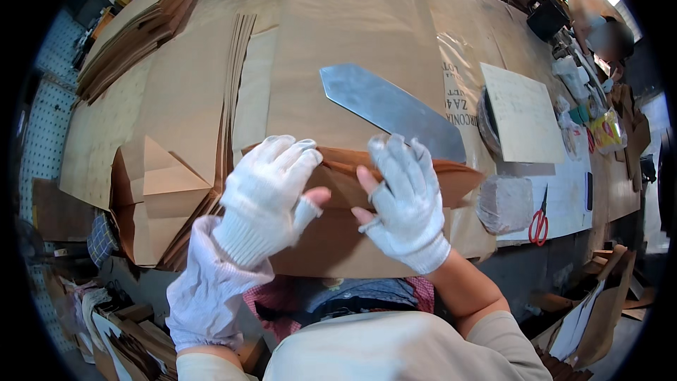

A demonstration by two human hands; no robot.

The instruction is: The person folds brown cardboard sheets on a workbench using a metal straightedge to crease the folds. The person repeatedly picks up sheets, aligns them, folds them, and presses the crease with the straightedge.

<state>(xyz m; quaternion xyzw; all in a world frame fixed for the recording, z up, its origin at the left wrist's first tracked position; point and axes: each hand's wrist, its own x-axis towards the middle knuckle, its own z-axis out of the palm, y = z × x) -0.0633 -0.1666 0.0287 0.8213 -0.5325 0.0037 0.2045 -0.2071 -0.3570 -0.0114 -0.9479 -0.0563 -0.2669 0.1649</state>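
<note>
Workshop bench point(106, 127) under brown paper | near edge: left hand point(264, 194), right hand point(402, 197), gloved, fingers spread flat on folded paper bag point(338, 240), pinning crease | steel blade point(391, 107) just behind, within reach | folded bags point(159, 197) stacked left | scissors point(539, 222) right edge.

Both hands wear white knitted cloth gloves point(264, 190), resting on matt brown paper sheet point(338, 240). At one o'clock lies a smooth, dull grey metal blade point(388, 109).
</note>
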